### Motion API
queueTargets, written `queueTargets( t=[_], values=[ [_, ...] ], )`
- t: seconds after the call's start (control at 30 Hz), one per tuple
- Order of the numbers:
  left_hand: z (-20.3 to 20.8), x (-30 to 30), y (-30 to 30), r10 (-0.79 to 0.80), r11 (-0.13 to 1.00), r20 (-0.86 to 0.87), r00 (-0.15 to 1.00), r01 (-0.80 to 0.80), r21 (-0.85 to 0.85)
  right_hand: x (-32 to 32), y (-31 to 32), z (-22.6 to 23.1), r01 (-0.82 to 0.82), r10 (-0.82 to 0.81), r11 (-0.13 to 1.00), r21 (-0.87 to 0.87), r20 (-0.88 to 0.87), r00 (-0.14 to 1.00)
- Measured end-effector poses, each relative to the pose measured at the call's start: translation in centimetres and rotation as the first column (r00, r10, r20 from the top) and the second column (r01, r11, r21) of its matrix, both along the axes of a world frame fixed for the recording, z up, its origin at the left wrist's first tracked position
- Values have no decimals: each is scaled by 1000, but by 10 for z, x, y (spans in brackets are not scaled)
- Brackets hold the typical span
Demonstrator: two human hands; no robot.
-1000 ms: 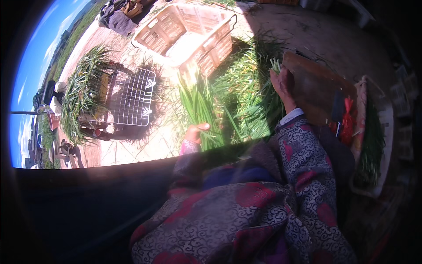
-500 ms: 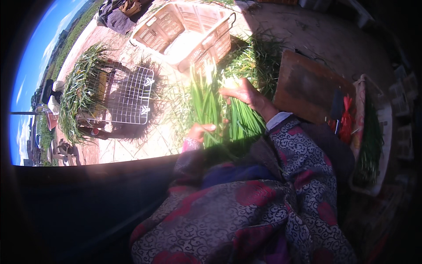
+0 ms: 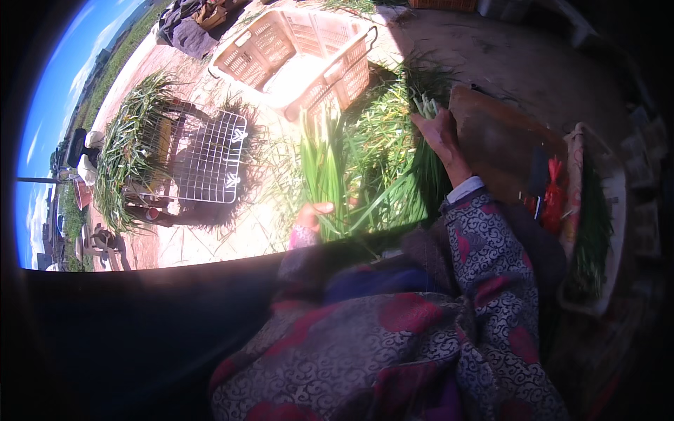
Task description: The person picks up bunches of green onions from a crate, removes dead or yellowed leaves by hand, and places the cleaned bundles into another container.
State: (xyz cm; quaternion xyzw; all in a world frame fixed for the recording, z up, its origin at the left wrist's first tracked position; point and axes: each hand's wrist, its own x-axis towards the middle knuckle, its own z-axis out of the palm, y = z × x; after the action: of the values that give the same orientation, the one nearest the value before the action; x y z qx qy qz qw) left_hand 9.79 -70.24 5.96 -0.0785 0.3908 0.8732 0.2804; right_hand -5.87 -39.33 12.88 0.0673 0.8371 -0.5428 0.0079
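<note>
My left hand [image 3: 311,216] is closed round the lower part of a bunch of long green chives [image 3: 321,158], whose pale stem ends point up and away from me in bright sun. Further right, my right hand [image 3: 441,137] grips a second bunch of chives [image 3: 428,175] just below its whitish stem ends; the green leaves hang down toward my lap, partly in shade. Loose chive leaves [image 3: 379,133] lie heaped between and beyond the two hands.
A pale plastic crate [image 3: 337,77] with a wire handle stands ahead. To the left, a white wire rack [image 3: 203,158] sits beside a pile of green leaves [image 3: 133,151]. At right are a brown board [image 3: 491,140], a red plastic bundle [image 3: 553,193] and a pale basket [image 3: 611,281] of greens.
My right hand has moved right and slightly up, carrying its bunch of chives away from the left hand's bunch. My left hand has stayed nearly in place.
</note>
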Motion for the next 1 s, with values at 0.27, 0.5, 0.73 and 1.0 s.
queueTargets(
  t=[0.27, 0.5, 0.73, 1.0],
  values=[
    [11, 4, 14, -56, 998, 23, 998, 57, -26, 4, -59, -1, -520, 489, 823, -229, -182, 853],
    [13, 5, 17, 321, 922, 82, 944, -291, -257, 1, -37, -25, -575, 564, 816, -55, -143, 813],
    [-25, -2, -5, 232, 888, -58, 971, -236, -394, 4, -25, -34, -466, 472, 871, 158, -1, 882],
    [31, 2, 13, 249, 896, -48, 967, -249, -368, -10, 28, -55, 186, -97, 798, 573, -182, 978]
  ],
)
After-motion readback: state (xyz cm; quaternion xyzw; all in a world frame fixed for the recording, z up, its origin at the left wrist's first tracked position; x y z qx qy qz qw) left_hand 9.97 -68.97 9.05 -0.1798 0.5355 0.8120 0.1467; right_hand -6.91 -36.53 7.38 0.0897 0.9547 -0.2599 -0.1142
